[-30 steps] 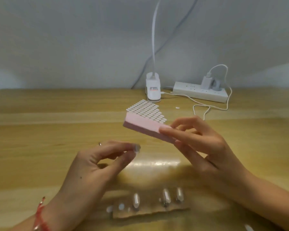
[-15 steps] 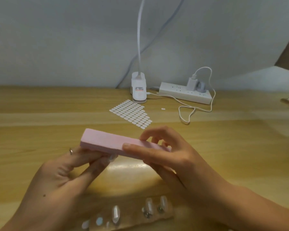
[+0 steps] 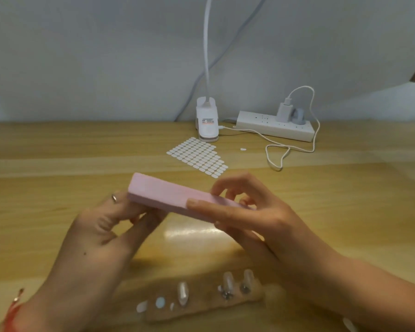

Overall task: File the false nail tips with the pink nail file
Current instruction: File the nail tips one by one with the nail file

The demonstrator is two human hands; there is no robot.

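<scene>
The right hand grips the right end of the pink nail file, held above the worktop. The left hand is pinched beneath the file's left end; its contents cannot be determined. False nail tips stand on the near strip.

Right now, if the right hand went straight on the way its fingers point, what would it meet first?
Likely the left hand, its fingers under the other end of the pink nail file the right hand grips; depth unclear.
</scene>
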